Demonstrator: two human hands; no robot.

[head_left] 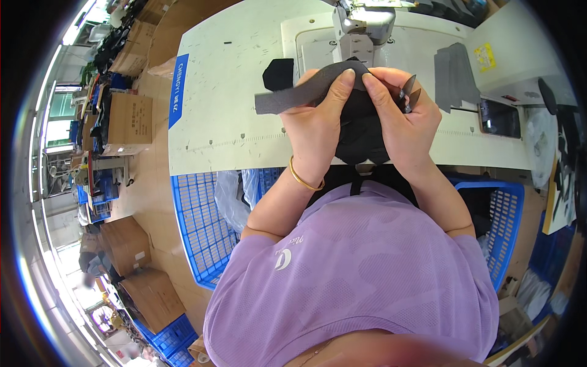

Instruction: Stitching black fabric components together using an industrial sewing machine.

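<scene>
Both hands meet in front of the sewing machine (364,24), just above the table edge. Between thumb and fingers my left hand (315,131) pinches a dark grey strip (275,101), whose free end sticks out to the left. My right hand (408,131) is closed on the strip's other part, thumb close to the left thumb. Pointed dark blades of thread snips (409,95) poke out from among the right fingers; their handle is hidden. Black fabric (361,131) hangs below the strip between the hands. A small black cut piece (279,74) lies left of the machine.
A stack of grey strips (455,76) and a phone (500,119) lie on the white table (226,122) to the right. Blue baskets (199,226) (507,226) stand below both sides of the table edge. Cardboard boxes (129,119) line the floor at left.
</scene>
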